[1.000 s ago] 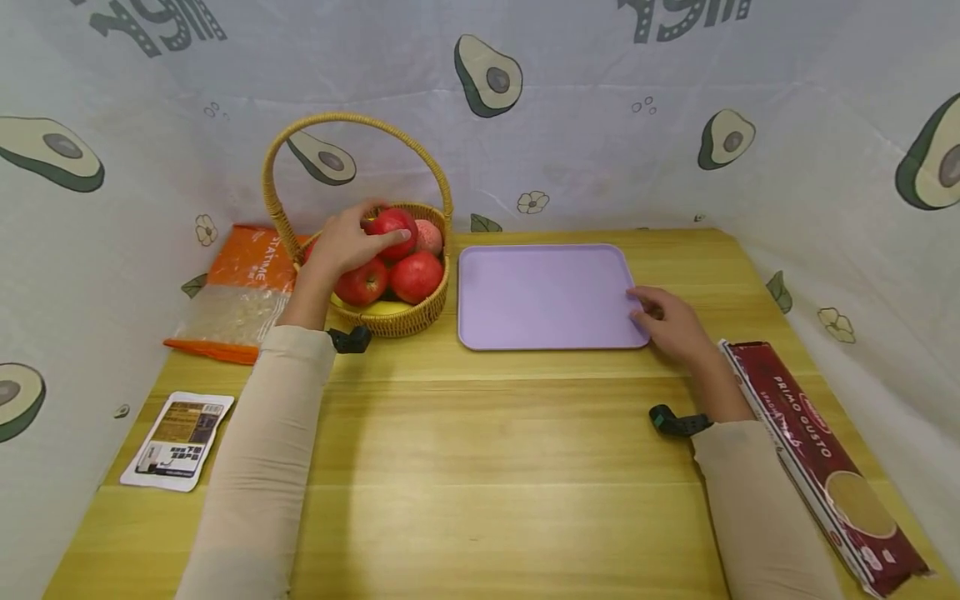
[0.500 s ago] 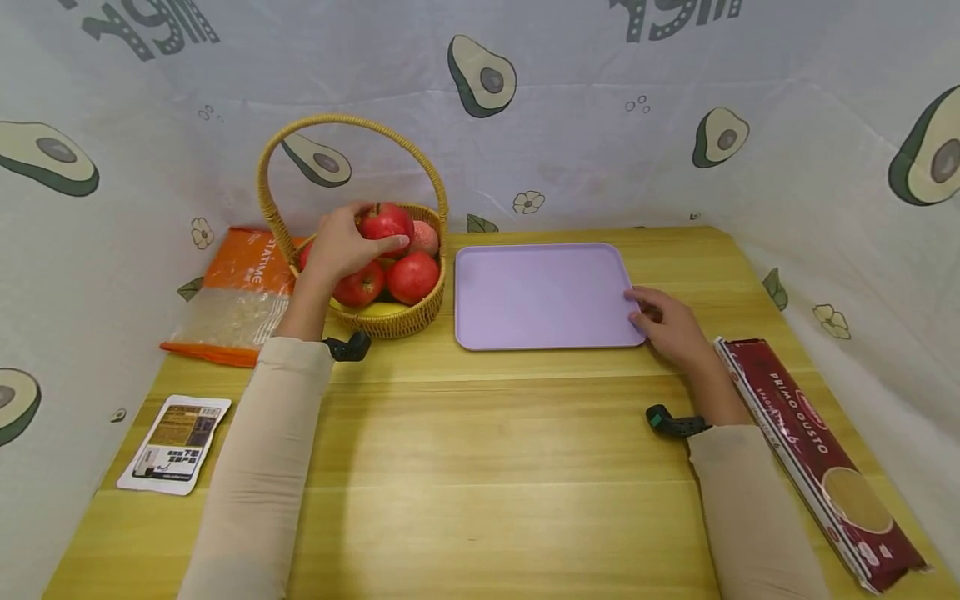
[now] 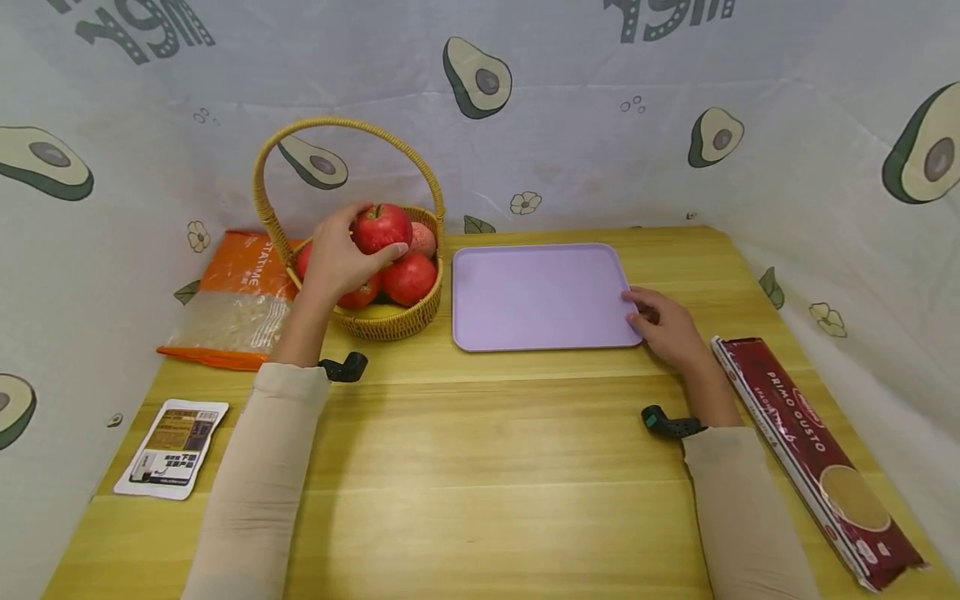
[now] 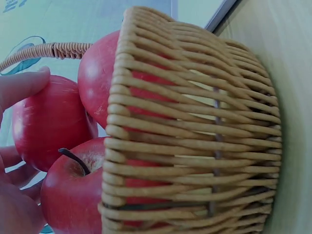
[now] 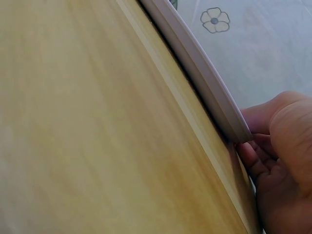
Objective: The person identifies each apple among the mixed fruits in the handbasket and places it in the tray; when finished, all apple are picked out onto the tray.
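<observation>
My left hand (image 3: 335,254) grips a red apple (image 3: 384,228) at the top of the wicker basket (image 3: 397,323), thumb on one side and fingers behind it. In the left wrist view that apple (image 4: 51,124) sits between thumb and fingers, beside another apple with a stem (image 4: 73,195) and the woven basket wall (image 4: 195,126). More red fruit (image 3: 409,279) and a pinkish round fruit (image 3: 422,240) lie in the basket. On the right, my right hand (image 3: 667,327) pinches the right edge of a lilac tray (image 3: 540,300); the right wrist view shows the thumb over the tray's rim (image 5: 204,78).
An orange and clear bag (image 3: 240,292) lies left of the basket, partly behind the left arm. Nearer is a white pouch (image 3: 172,450). A dark red spaghetti pack (image 3: 817,458) lies along the right side. The basket's tall handle (image 3: 341,122) arches above the fruit.
The left hand has drawn the gripped apple slightly up and toward the left among the fruit. The right hand stays at the tray's edge. The whole head view has shifted slightly.
</observation>
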`<state>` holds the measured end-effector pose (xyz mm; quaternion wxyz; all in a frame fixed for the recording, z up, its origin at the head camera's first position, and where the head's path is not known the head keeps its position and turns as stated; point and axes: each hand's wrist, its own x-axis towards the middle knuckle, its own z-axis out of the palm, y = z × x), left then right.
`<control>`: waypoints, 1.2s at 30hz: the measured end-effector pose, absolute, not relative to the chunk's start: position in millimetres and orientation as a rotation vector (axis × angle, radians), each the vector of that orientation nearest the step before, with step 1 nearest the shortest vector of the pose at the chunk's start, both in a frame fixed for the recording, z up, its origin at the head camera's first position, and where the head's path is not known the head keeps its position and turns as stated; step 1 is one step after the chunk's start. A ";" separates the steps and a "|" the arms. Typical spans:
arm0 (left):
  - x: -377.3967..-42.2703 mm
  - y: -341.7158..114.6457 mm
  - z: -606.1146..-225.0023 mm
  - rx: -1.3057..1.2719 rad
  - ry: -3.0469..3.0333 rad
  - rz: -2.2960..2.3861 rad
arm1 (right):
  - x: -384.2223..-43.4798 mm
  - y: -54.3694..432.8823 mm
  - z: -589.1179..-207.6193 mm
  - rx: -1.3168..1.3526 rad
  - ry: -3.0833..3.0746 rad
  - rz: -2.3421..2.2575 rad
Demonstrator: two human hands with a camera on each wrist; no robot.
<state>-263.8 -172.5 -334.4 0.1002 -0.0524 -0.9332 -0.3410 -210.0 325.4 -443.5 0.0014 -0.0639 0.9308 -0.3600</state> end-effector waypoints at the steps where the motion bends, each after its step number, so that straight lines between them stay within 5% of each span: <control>1: -262.1 -172.5 -335.3 -0.169 -2.745 -1.005 | -209.7 325.5 -443.3 -0.195 2.920 -1.131; 19: -222.8 -139.7 -338.7 -0.357 -2.520 -1.158 | -208.8 320.3 -440.4 -0.173 2.902 -1.130; 36: -231.4 -71.3 -355.4 -0.549 -2.512 -1.333 | -210.3 323.0 -442.8 -0.173 2.913 -1.094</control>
